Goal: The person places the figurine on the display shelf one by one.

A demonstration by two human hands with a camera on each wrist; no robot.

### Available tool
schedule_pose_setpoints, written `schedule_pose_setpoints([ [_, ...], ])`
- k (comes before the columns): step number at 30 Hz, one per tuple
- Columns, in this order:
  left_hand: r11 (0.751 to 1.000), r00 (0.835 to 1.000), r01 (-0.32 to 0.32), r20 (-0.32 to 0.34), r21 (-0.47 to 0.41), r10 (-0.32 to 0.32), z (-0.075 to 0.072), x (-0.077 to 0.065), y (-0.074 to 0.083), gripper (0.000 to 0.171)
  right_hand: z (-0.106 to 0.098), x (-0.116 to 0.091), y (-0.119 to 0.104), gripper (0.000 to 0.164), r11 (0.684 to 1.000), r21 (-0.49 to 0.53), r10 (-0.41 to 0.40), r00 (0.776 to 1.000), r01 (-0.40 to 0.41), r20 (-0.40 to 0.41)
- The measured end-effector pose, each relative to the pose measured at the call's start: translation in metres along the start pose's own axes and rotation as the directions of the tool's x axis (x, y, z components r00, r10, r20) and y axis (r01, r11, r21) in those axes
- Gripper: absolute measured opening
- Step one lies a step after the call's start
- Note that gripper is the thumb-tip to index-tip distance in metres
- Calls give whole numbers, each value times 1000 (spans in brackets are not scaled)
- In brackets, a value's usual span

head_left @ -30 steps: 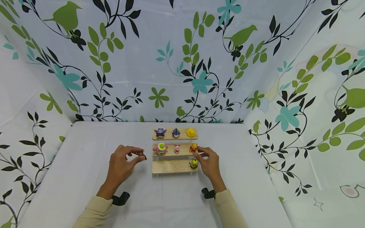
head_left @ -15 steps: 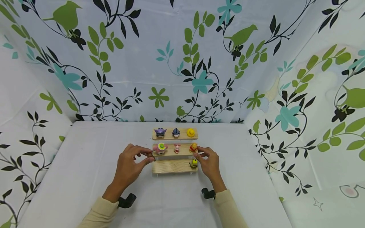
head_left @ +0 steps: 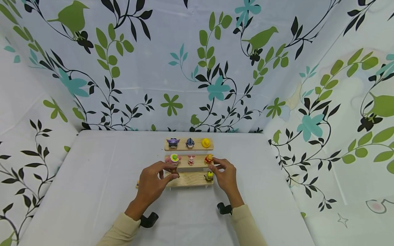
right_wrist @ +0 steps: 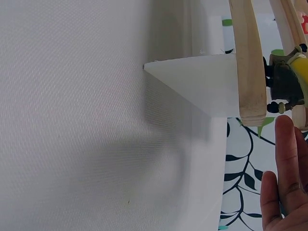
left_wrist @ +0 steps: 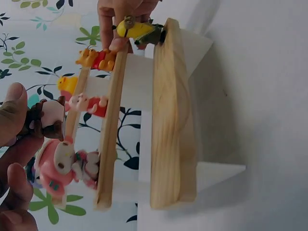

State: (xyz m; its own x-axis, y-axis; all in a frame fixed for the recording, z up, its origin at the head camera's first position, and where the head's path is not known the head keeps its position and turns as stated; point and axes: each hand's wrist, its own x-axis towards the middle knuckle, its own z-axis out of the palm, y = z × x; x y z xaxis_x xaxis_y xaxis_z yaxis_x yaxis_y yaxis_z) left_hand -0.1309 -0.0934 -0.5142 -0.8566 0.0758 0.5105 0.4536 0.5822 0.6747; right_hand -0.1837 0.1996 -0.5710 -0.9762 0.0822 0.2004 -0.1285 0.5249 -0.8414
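Note:
My left hand pinches a small brown-and-white figurine between thumb and fingers, above the left end of the lowest tier of a three-tier wooden display shelf. The figurine hangs tilted and apart from the wood in the left wrist view. My right hand holds the right end of the middle tier, thumb at its front edge. Beside that thumb stands a Winnie the Pooh figurine. A yellow-and-green figurine stands at the right end of the lowest tier.
On the middle tier are a pink hooded figurine and a Piglet figurine. The top tier carries a purple figurine, a blue-grey one and a yellow one. A small yellowish thing lies partly hidden beside my left wrist.
My left hand has moved right with the brown figurine, from beside the shelf to over its lowest tier's left end. The right hand has stayed in place.

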Motion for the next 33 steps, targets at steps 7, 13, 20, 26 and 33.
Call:
schedule_pose_setpoints([
  [7,999,999,43,28,-13,-43,18,-2,4,31,0,0,0,38,1000,9,12,1000,-12,4],
  [13,999,999,33,22,43,-34,35,-4,5,30,0,0,0,38,1000,12,11,1000,-11,3],
  [20,994,999,38,26,102,-41,55,-6,5,34,1,0,1,38,1000,2,10,1000,-10,-4],
  [26,989,998,45,46,139,-52,70,-7,1,33,1,0,1,38,1000,12,12,1000,-12,-3],
  [33,985,999,20,45,174,-28,84,-14,-4,33,1,0,0,38,1000,21,8,1000,-8,-3],
])
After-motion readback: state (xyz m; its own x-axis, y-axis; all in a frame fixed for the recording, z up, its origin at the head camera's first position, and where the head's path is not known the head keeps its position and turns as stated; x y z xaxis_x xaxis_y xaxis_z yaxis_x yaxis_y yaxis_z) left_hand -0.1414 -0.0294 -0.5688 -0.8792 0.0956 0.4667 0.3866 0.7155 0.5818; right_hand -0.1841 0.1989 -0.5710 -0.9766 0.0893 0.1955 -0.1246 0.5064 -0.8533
